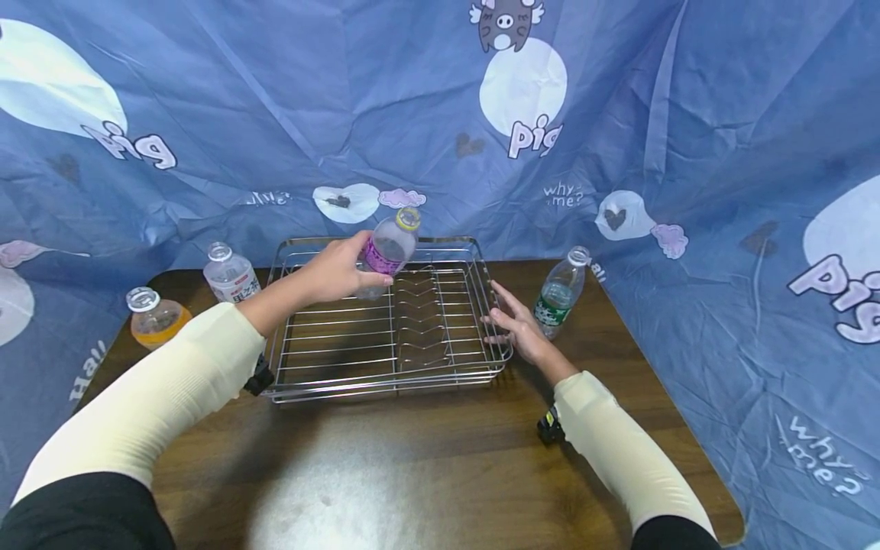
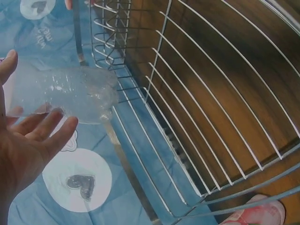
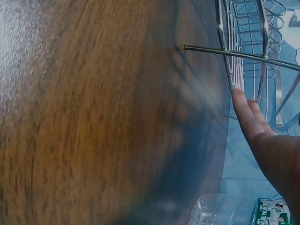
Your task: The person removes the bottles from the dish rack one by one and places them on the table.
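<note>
In the head view my left hand grips a clear plastic bottle with a purple label and a yellow neck ring. The bottle is tilted, its neck up and to the right, above a metal wire rack. The left wrist view shows the bottle's ridged base over the rack's wires. My right hand touches the rack's right side with its fingers spread. In the right wrist view, fingertips rest against the rack's wires. Just right of that hand stands a green-labelled bottle.
Left of the rack stand a bottle with a white label and one with an orange label, the latter partly behind the left sleeve. The wooden table extends in front of the rack. A blue printed curtain hangs behind and around it.
</note>
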Available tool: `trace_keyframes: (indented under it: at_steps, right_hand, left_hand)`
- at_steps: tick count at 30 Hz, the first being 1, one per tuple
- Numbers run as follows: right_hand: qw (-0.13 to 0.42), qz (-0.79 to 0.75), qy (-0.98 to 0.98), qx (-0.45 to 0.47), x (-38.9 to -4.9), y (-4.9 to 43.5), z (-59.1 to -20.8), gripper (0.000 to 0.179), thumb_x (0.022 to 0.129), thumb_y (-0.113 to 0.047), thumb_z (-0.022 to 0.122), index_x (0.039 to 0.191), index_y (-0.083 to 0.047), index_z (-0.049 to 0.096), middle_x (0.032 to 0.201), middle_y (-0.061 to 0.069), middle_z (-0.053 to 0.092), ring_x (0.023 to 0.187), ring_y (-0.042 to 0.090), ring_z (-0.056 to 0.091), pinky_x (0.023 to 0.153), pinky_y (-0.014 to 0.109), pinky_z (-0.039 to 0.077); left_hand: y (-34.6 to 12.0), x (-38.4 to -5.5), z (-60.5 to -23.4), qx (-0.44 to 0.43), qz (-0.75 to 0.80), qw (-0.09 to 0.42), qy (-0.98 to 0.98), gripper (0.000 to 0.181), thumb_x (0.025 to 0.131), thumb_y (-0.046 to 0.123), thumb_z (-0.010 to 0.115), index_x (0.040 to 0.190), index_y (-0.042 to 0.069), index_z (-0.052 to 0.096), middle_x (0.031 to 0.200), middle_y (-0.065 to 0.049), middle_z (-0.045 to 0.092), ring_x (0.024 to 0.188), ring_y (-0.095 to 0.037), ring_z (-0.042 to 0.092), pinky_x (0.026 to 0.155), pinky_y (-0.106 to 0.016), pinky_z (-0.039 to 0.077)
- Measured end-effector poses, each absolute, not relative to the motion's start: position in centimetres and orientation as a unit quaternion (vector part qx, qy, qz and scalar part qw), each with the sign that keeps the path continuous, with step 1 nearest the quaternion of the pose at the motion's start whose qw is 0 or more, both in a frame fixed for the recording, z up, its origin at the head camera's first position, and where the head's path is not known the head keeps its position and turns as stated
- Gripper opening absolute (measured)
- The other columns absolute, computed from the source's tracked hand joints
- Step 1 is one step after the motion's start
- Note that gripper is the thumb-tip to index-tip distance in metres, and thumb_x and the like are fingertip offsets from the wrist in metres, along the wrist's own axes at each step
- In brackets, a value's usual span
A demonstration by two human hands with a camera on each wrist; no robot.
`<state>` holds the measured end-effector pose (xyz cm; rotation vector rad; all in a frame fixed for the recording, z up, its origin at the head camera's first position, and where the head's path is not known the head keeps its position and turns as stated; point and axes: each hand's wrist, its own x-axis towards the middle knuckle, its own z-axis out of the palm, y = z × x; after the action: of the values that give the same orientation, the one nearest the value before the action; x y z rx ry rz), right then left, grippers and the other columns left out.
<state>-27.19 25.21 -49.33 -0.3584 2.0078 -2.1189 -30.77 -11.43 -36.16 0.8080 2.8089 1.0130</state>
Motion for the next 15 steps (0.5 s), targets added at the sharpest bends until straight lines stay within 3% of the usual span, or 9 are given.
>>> trace_keyframes:
  at_steps: [6, 15]
  right_hand:
    - [0.075, -0.68, 0.717, -0.132, -27.4, 25.1, -48.1, 0.063, 0.104, -0.008, 0.047, 0.161, -0.006, 0.02, 0.158, 0.03, 0.025, 0.136, 0.052, 0.034, 0.1, 0.069, 0.042]
    - [-0.023, -0.574, 0.793, -0.203, -26.9, 23.6, -43.5, 0.064, 0.094, 0.0, 0.058, 0.149, 0.016, 0.03, 0.154, 0.038, 0.026, 0.14, 0.056, 0.028, 0.116, 0.062, 0.024]
  left_hand:
    - [-11.2, -30.6, -36.0, 0.247, 0.357, 0.033, 0.9, 0.077, 0.085, 0.044, 0.081, 0.14, 0.003, 0.045, 0.127, -0.017, 0.065, 0.121, -0.035, 0.06, 0.104, -0.051, 0.047]
    - [-10.6, -30.4, -35.6, 0.252, 0.376, 0.042, 0.891, 0.075, 0.087, 0.042, 0.079, 0.141, 0.003, 0.045, 0.127, -0.016, 0.065, 0.119, -0.033, 0.062, 0.103, -0.05, 0.048]
